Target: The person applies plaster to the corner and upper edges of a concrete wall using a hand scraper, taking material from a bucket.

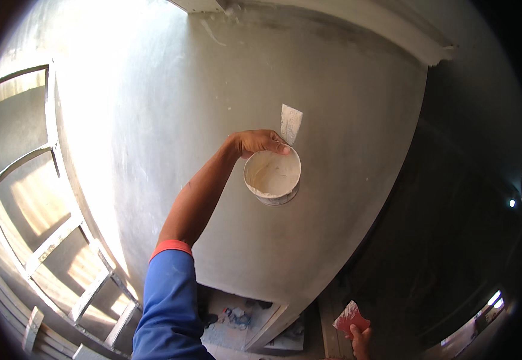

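So, left hand (262,143) clasps tub (275,176); right hand (360,341), red scraper (350,318).

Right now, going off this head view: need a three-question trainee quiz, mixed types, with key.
1. Which hand holds the tub?
2. True or false: the ladder is left of the tub.
3. Fill in: the right hand grips a ____-coloured scraper.

Key:
1. The left hand.
2. True.
3. Red.
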Available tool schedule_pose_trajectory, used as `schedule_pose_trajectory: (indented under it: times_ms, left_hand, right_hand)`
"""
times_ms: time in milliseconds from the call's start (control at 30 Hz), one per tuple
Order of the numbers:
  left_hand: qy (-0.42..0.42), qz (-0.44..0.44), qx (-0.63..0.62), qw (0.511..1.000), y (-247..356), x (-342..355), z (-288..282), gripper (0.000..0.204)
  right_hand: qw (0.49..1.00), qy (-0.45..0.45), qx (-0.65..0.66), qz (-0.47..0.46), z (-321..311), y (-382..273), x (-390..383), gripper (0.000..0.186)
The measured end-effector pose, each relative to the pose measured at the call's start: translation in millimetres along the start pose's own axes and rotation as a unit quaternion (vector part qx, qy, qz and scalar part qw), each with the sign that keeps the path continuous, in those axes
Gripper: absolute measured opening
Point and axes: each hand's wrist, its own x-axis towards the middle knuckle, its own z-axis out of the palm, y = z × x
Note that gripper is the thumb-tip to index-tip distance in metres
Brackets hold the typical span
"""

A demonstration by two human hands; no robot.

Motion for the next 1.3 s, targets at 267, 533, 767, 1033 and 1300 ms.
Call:
schedule_pose_trajectory:
  times_ms: [267,533,767,1033,1300]
  left_hand:
    - [0.082,0.154,-0.057,0.983,-26.5,49.3,-115.8,0.048]
    - [-0.037,0.231,-0.15,0.961,-30.9,41.9,-103.8,0.059]
    - [-0.003,0.222,-0.141,0.965,-29.4,35.6,-99.1,0.058]
    - [-0.019,0.208,-0.173,0.963,-33.4,44.9,-102.4,0.049]
    - [-0.031,0.203,-0.183,0.961,-35.9,45.1,-107.4,0.044]
  right_hand:
    - [0.876,-0.032,-0.29,-0.383,118.6,-227.8,123.0,0.028]
    - [0.459,0.161,-0.443,-0.753,324.0,-503.2,233.2,0.047]
    - [0.305,0.315,-0.422,-0.793,463.9,-622.0,294.9,0.041]
    - [0.262,0.398,-0.386,-0.79,517.2,-650.9,307.2,0.047]
    - [0.319,0.419,-0.405,-0.747,529.3,-656.1,300.5,0.048]
